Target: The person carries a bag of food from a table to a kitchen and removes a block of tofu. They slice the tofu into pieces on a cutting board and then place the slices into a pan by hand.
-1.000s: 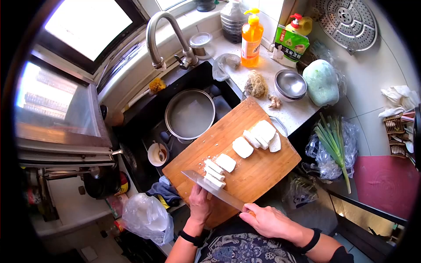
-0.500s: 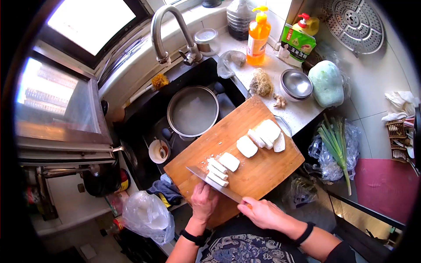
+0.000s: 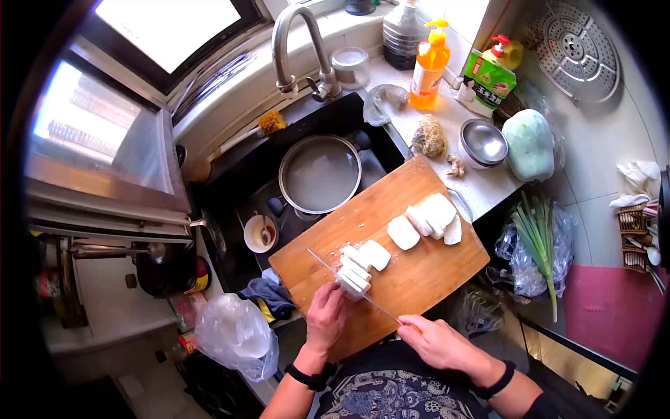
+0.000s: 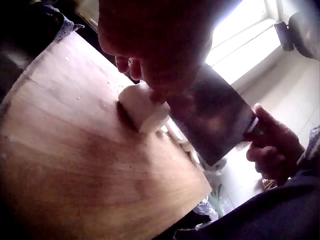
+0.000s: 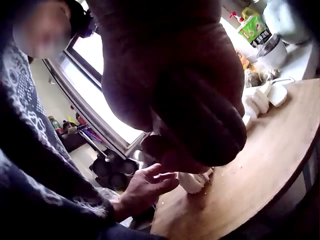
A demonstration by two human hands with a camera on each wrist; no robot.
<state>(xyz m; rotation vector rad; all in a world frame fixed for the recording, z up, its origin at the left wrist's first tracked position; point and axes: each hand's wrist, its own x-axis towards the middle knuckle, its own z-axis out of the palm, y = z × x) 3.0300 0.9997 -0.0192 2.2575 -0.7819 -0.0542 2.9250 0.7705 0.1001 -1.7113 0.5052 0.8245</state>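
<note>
My right hand (image 3: 441, 342) grips the handle of a cleaver (image 4: 212, 115), whose blade stands nearly edge-on in the head view. The blade crosses a white vegetable piece (image 4: 142, 107) cut into thin strips at the near left of the wooden cutting board (image 3: 436, 269). Curled fingers of my left hand (image 3: 326, 321) hold that piece close beside the blade, with the fingertips at its near end. A white slab (image 3: 375, 255) lies just behind the strips. Another white slab (image 3: 403, 232) and several overlapping slices (image 3: 438, 209) lie farther right on the board.
Behind the board, the dark sink holds a pan (image 3: 321, 174) and a small bowl (image 3: 260, 233). Metal bowls (image 3: 484, 142), an orange pump bottle (image 3: 429, 66) and a pale green melon (image 3: 528, 144) stand on the counter. Scallions (image 3: 536, 244) lie at right, a plastic bag (image 3: 237, 337) at left.
The cleaver has turned from showing its broad face to nearly edge-on, now across the white strips. My left hand has come up beside the piece. The head view has shifted slightly.
</note>
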